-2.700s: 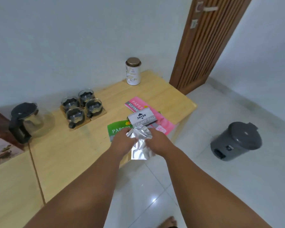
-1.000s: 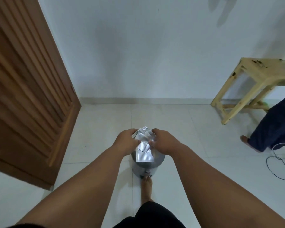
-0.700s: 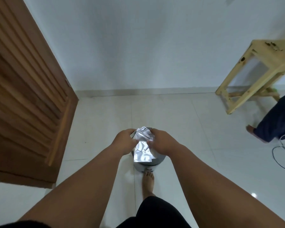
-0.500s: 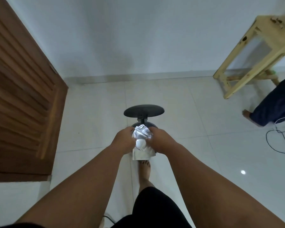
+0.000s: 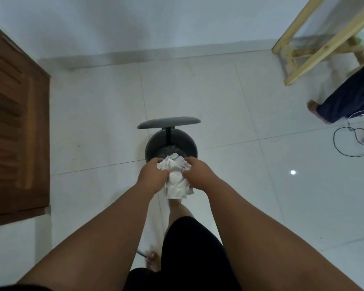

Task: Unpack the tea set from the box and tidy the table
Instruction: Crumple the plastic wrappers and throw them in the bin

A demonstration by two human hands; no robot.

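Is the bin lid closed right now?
No, the lid stands raised above the open bin, while the left hand and right hand hold the wrapper at its near rim.

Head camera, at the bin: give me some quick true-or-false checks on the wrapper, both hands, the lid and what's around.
1. The lid of the bin is raised. True.
2. The left hand and the right hand both grip the silver wrapper. True.
3. The silver wrapper lies inside the bin. False: it is crumpled between the two hands, at the bin's near rim.
4. The wooden door stands to the right of the bin. False: the wooden door is at the left; a wooden stool is at the upper right.
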